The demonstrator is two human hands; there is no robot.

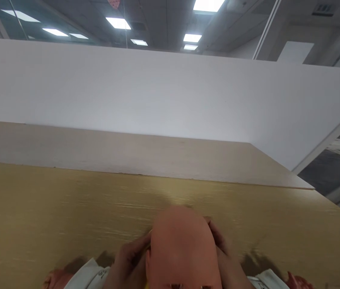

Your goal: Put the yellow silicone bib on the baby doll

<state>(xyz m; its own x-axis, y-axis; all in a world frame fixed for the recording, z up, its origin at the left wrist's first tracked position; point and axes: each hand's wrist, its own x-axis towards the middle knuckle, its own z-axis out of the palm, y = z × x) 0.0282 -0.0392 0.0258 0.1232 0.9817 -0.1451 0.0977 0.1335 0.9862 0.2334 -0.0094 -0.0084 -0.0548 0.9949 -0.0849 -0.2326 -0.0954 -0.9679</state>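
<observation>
A bald, skin-toned mannequin head [183, 245] stands out at the bottom middle of the view, crown towards the far side, with the eyelashes just showing at the lower edge. An ear is visible on its left side. My left hand [129, 261] holds it from the left, its fingers curling behind it and partly hidden. On the opposite side my right hand [229, 263] grips the head too, with fingertips showing near its upper right. Whatever lies below the head's eyes is cut off by the frame.
Under the hands lies a yellowish wooden table [82, 208]. A paler board [146, 154] runs along its far side, against a white partition [158, 92] topped with glass. The table's right edge slants away, with dark floor [323, 166] beyond it.
</observation>
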